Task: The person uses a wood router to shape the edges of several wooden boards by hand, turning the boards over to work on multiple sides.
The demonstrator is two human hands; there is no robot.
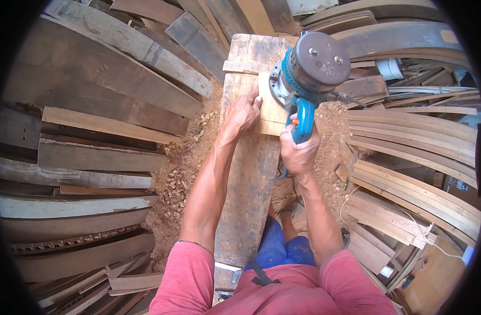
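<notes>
My right hand is wrapped around the teal handle of a router with a round dark motor cap. The router's base rests on a pale wooden board, whose far part it covers. My left hand holds the left edge of that board, thumb and fingers close to the router base. Beneath the board stretches a long, worn wooden bench, with a small wooden strip across it beyond my left hand. Whatever cutter the router carries is hidden under its base.
Sawdust and shavings cover the ground on both sides of the bench. Stacked planks crowd the left, and curved and straight boards the right. A pale cord hangs over the lower right boards. A metal-edged tool lies on the bench's near end.
</notes>
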